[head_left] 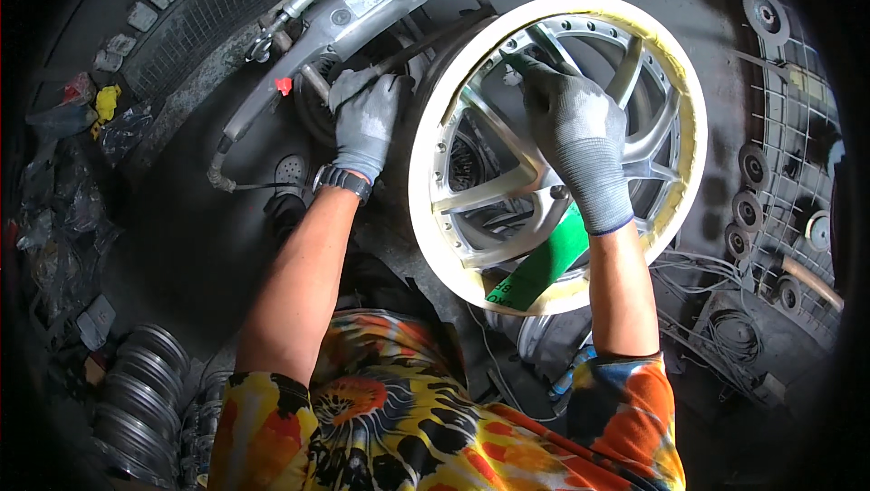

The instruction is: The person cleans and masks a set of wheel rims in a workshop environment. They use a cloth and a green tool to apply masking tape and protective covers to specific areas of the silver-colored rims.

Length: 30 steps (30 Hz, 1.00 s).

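A silver alloy wheel (485, 184) with several spokes stands face up before me, its outer lip covered in pale yellow tape (423, 160). My right hand (577, 124), in a grey knit glove, is over its spokes, fingers closed at the upper inner rim with dark green material at the fingertips. A green abrasive strip (555, 255) emerges below that wrist and crosses the lower lip; its middle is hidden. Left of the wheel, my gloved left hand (367, 124) is closed beside a metal bar (426, 45); its grip is partly hidden.
A long grey machine arm (362, 15) with a cylinder (304, 0) spans the upper left. Stacked wheels (140, 400) stand at the lower left, near plastic bags (68, 192). Grinding discs (766, 15) hang on a wire rack (788, 146) at right, above coiled cable (734, 332).
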Tool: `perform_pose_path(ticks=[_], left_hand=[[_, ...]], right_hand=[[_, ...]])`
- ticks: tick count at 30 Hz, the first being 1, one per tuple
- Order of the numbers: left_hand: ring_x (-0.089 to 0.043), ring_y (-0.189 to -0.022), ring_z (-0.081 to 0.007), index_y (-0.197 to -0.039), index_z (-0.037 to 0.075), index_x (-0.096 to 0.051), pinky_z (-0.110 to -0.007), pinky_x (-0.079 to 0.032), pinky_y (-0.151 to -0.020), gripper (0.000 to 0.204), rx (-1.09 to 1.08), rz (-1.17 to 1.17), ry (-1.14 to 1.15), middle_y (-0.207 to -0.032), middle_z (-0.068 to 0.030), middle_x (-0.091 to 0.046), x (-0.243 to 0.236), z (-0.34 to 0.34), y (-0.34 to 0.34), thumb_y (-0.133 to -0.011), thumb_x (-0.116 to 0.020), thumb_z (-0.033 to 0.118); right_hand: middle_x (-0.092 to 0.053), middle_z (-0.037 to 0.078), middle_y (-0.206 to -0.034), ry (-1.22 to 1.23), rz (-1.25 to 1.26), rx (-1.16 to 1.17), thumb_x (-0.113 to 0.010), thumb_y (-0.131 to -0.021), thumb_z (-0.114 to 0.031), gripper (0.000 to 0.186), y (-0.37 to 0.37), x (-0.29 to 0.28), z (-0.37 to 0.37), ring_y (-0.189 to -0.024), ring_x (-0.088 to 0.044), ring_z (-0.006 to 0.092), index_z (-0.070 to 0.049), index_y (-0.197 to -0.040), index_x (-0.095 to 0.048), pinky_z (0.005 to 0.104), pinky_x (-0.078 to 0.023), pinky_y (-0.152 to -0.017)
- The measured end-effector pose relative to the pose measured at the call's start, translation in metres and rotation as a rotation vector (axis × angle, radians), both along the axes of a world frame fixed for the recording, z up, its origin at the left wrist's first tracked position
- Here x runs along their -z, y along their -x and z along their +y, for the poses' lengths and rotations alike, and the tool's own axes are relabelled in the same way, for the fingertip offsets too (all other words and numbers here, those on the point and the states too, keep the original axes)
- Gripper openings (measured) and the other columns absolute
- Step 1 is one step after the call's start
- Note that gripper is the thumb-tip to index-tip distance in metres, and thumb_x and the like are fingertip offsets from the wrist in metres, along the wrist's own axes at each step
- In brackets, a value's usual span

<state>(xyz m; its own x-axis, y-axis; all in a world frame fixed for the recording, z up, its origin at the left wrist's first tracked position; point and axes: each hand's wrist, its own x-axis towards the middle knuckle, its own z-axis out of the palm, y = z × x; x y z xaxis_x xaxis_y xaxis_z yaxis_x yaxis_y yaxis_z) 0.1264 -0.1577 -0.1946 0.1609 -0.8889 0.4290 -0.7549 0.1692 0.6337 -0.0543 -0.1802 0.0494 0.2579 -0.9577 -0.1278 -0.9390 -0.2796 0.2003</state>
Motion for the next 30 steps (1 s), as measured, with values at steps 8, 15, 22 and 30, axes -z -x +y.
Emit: perform_pose_path(ticks=[8, 15, 22, 30], left_hand=[[-0.07, -0.089, -0.0321, -0.091, 0.013, -0.072, -0.048, -0.051, -0.095, 0.012, -0.012, -0.073, 0.006, -0.088, -0.0107, -0.074, -0.0056, 0.0005, -0.0004, -0.095, -0.065, 0.022], [-0.069, -0.094, -0.033, -0.096, 0.013, -0.071, -0.048, -0.05, -0.097, 0.011, 0.009, 0.039, 0.031, -0.094, -0.0112, -0.073, -0.001, 0.0005, -0.002, -0.096, -0.064, 0.022], [-0.069, -0.098, -0.0339, -0.097, 0.012, -0.07, -0.047, -0.05, -0.099, 0.01, 0.045, 0.115, -0.138, -0.096, -0.0123, -0.073, -0.0021, 0.0054, 0.0001, -0.097, -0.063, 0.019], [-0.07, -0.096, -0.0323, -0.098, 0.012, -0.07, -0.044, -0.053, -0.095, 0.01, 0.0, 0.052, 0.067, -0.096, -0.0114, -0.074, 0.0032, 0.0027, -0.0006, -0.097, -0.063, 0.018]], right_hand=[[-0.072, 0.009, -0.1, 0.023, 0.031, -0.037, -0.063, -0.093, -0.022, 0.023, -0.0011, 0.0014, -0.0004, -0.092, -0.074, 0.0299, -0.021, -0.112, -0.076, 0.0448, -0.06, -0.078], [-0.072, 0.008, -0.101, -0.025, -0.022, -0.012, -0.062, -0.098, -0.023, 0.029, -0.0062, 0.0014, 0.0045, -0.088, -0.074, 0.0307, -0.028, -0.123, -0.077, 0.0452, -0.059, -0.075], [-0.071, 0.007, -0.099, -0.045, -0.049, -0.055, -0.061, -0.098, -0.022, 0.029, -0.0018, 0.0012, 0.0064, -0.086, -0.073, 0.0299, -0.029, -0.122, -0.076, 0.0439, -0.059, -0.074], [-0.07, 0.006, -0.101, -0.052, -0.023, -0.087, -0.064, -0.096, -0.021, 0.03, 0.0016, -0.0013, 0.0035, -0.087, -0.074, 0.0292, -0.028, -0.122, -0.076, 0.0445, -0.059, -0.072]])
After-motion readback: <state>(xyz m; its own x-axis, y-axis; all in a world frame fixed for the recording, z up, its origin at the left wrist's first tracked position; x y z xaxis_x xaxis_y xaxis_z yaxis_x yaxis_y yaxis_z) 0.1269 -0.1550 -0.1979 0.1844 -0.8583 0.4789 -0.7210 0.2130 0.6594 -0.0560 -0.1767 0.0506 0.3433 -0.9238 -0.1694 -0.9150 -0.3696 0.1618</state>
